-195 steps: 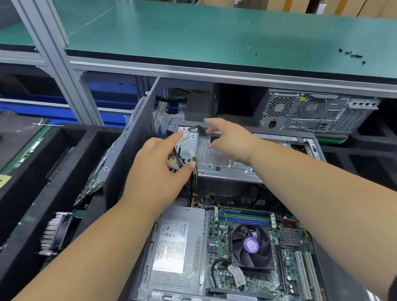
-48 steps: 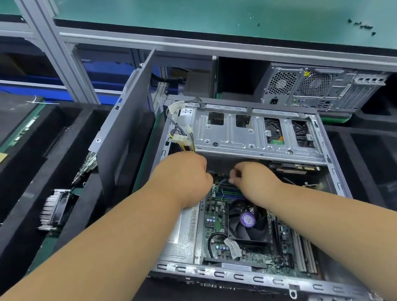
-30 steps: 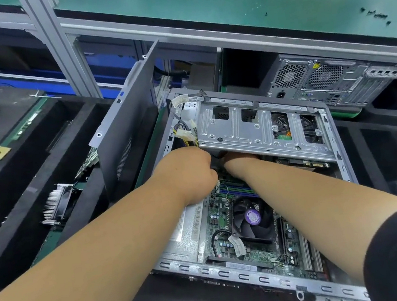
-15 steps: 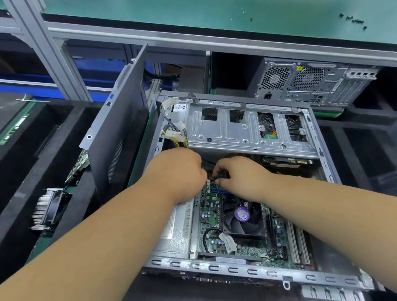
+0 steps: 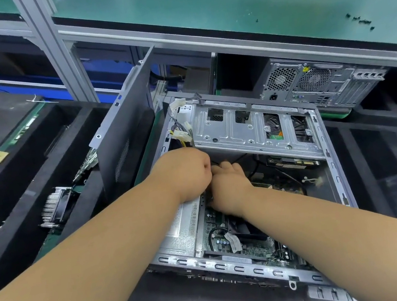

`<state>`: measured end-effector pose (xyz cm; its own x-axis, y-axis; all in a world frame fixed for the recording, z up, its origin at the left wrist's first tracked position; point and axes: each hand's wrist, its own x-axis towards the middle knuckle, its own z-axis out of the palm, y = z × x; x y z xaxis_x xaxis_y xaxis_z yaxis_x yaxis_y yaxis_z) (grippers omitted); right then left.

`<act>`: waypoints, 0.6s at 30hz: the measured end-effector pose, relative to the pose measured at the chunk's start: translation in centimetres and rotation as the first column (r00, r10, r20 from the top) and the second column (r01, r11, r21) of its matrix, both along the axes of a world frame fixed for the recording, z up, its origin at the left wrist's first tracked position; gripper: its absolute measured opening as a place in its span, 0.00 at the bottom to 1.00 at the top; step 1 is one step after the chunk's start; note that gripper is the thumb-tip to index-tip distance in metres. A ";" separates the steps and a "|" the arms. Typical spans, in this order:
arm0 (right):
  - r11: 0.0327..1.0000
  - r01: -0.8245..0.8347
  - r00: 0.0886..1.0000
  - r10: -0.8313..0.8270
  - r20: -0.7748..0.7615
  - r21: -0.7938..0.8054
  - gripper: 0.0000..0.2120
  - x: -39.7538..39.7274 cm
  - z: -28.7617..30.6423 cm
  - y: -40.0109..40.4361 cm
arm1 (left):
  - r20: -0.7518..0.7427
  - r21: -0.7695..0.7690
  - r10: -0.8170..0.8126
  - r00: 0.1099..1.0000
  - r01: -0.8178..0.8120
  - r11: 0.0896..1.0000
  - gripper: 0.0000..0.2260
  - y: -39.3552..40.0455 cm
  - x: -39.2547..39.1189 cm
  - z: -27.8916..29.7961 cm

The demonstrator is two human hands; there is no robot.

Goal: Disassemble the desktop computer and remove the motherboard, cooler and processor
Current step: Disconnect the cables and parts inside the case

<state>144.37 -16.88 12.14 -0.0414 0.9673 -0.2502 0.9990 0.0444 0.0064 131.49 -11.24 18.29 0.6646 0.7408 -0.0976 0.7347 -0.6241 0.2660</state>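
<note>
Motherboard [image 5: 233, 248] sits flat in the bottom of the open desktop case [image 5: 233, 268], long side running away from the camera toward the drive cage [image 5: 247, 128], and both hands are right over its far end, just under that cage. Left hand [image 5: 185, 174] is curled into a fist beside the power supply [image 5: 182, 230]; can't tell what it's pinching. Right hand [image 5: 229, 184] touches it, fingers tucked down out of sight, so same story. The cooler is mostly hidden under the right forearm. Guessing a cable plug gets pulled next. Another tower [image 5: 322, 86] sits behind.
</note>
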 end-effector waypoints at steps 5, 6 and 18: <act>0.999 0.026 1.000 -0.026 -0.003 0.041 0.17 -0.4 -0.2 0.0 | 0.006 -0.017 -0.031 1.000 0.031 0.999 0.13 0.2 0.0 -0.2; 0.999 0.026 1.000 -0.026 -0.011 0.046 0.16 -0.3 -0.2 0.0 | 0.008 -0.023 -0.035 0.999 0.035 0.999 0.13 0.3 0.0 -0.2; 0.998 0.049 0.999 -0.048 -0.023 0.042 0.15 -0.2 -0.6 0.3 | 0.025 0.034 -0.023 0.999 0.023 0.999 0.08 0.3 0.1 -0.6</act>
